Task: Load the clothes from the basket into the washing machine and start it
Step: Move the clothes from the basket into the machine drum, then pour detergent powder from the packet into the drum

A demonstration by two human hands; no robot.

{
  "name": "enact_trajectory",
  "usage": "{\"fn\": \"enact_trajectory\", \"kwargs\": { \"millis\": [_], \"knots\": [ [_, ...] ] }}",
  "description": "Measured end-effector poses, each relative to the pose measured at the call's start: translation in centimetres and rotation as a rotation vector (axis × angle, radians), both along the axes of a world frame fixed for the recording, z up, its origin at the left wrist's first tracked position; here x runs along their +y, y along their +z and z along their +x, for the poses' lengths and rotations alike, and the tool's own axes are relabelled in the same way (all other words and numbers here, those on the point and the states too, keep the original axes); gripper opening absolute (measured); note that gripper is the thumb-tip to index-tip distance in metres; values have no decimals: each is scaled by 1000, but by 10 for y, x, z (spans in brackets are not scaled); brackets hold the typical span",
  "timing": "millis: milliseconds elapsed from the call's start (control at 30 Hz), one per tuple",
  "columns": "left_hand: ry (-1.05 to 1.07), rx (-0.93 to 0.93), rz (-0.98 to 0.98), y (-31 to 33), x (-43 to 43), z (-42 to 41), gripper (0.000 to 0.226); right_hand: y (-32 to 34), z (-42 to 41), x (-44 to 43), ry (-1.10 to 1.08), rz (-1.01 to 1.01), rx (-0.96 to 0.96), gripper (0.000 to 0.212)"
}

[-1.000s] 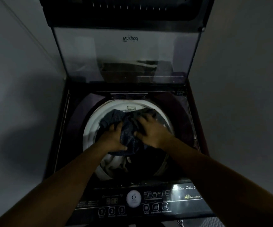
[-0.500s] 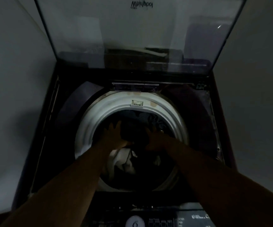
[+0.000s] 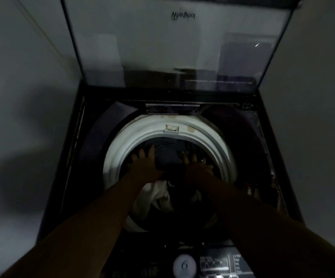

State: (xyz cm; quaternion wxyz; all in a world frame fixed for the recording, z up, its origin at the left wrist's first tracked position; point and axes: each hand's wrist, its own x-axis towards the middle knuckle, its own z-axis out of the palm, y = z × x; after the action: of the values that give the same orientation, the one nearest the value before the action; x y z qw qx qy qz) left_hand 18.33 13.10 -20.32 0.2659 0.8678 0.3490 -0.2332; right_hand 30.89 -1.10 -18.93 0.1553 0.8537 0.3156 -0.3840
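Note:
A dark top-loading washing machine [image 3: 94,149] fills the view, its glass lid [image 3: 172,47] raised at the back. Both my arms reach down through the white drum rim [image 3: 122,145]. My left hand [image 3: 145,164] lies with fingers spread on a dark striped garment [image 3: 169,152] inside the drum. My right hand [image 3: 197,167] rests flat on the same dark clothes, just to the right. A white garment [image 3: 158,194] lies lower in the drum, under my wrists. The basket is not in view.
The control panel [image 3: 218,264] with a round dial [image 3: 183,265] and buttons runs along the machine's near edge. Pale walls stand close on the left [image 3: 22,97] and right [image 3: 319,117]. The light is dim.
My hands have gone deeper into the drum with the dark garment, from above the rim to below it. The view has moved closer over the opening.

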Motion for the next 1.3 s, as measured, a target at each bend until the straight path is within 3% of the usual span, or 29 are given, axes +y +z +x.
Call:
{"fn": "enact_trajectory", "kwargs": {
  "millis": [300,800,1100,1300],
  "knots": [
    [-262,-82,-17,115,-6,-46,102,133,-38,-60,77,202,-66,82],
    [-194,-356,138,265,-21,-104,81,273,-51,-99,164,363,-192,82],
    [171,-475,160,307,-85,-226,61,310,-101,-97,450,582,-96,73],
    [474,-425,187,289,-152,-336,83,306,-163,-100,603,714,31,74]
  ]
}}
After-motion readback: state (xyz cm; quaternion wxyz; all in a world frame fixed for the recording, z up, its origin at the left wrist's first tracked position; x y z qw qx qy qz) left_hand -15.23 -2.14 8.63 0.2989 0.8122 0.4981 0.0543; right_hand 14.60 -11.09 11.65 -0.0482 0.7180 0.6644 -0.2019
